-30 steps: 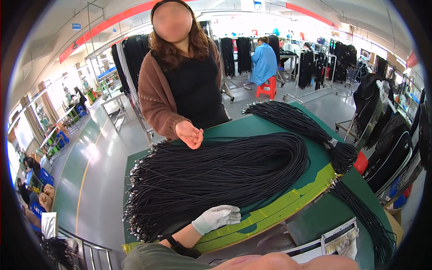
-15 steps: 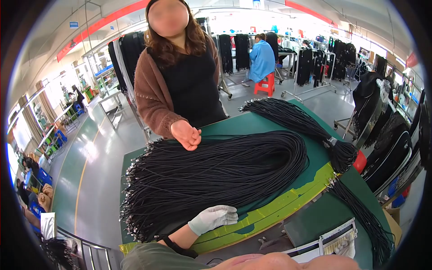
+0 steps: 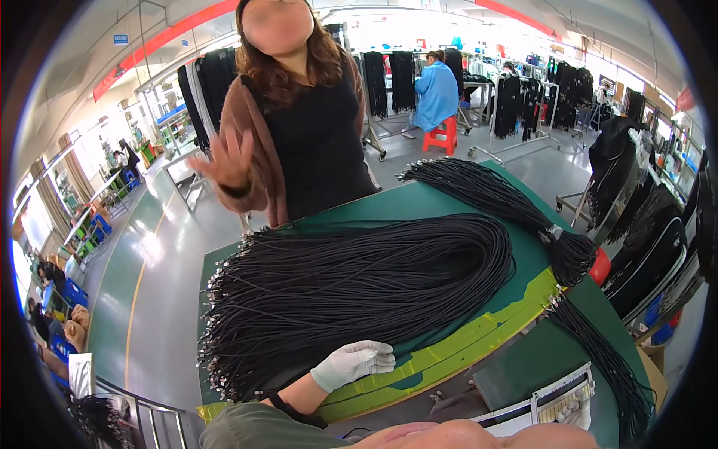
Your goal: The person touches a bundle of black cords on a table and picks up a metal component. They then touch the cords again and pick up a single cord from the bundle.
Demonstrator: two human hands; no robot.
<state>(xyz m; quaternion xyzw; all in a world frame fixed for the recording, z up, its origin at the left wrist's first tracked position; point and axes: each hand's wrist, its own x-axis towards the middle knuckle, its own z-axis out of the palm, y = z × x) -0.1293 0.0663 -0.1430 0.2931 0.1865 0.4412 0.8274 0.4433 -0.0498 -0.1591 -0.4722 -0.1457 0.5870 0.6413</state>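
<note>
My left hand [image 3: 354, 364], in a white glove, rests at the near edge of a large looped bundle of black cords [image 3: 366, 277]. Its fingers are loosely extended and slightly bent, with nothing seen in them. Small metal ends [image 3: 215, 314] line the bundle's left side. At the lower right, white gloved fingers [image 3: 574, 411], apparently my right hand, show beside a white frame-like piece [image 3: 540, 404]. Their grip is unclear. Across the table stands a person [image 3: 307, 135] in a brown cardigan, one hand [image 3: 230, 159] raised with fingers spread.
The green tabletop [image 3: 389, 203] has yellow tape [image 3: 464, 340] along its near edge. A tied cord bundle [image 3: 493, 196] lies at the far right, and another bunch [image 3: 598, 355] hangs nearer. Racks of black cords [image 3: 508, 108] and a person on a red stool [image 3: 440, 135] are behind.
The person opposite has lifted their hand from above the cords, up and to the left, and spread its fingers. My left hand and the cords stay in place.
</note>
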